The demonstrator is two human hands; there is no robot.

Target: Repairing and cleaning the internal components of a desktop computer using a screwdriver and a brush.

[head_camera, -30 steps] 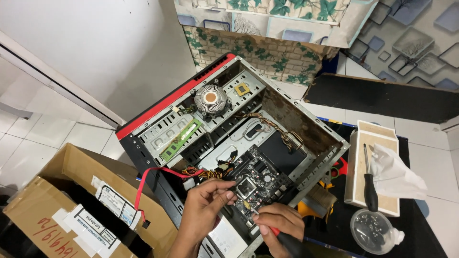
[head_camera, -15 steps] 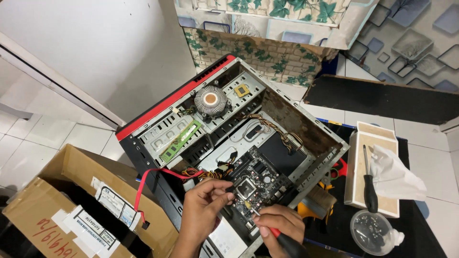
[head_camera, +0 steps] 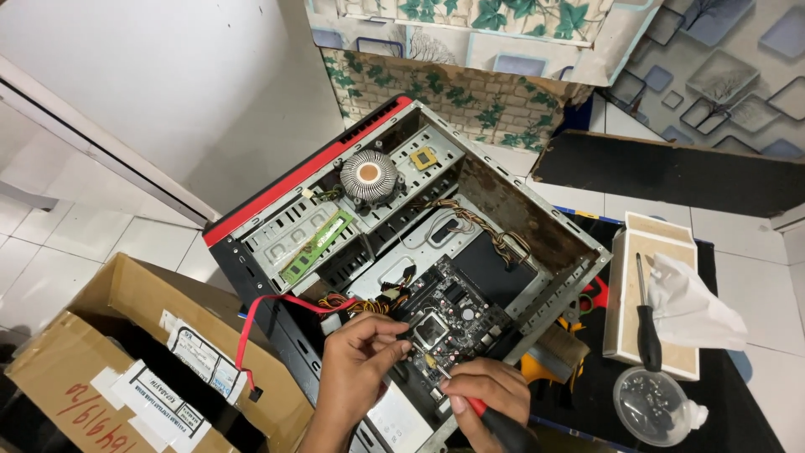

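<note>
My right hand [head_camera: 486,394] grips a screwdriver [head_camera: 470,403] on the circuit board [head_camera: 453,323] inside the computer case [head_camera: 402,252]; left hand [head_camera: 360,361] fingers pinch the board's edge. A slipping tip could scratch it.

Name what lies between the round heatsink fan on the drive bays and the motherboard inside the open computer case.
In the head view, bundled cables and bare metal case floor lie between the heatsink fan and the motherboard.

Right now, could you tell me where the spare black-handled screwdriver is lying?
In the head view, the black-handled screwdriver lies right of the computer case, on the beige box beside crumpled tissue, above the clear screw dish.
</note>
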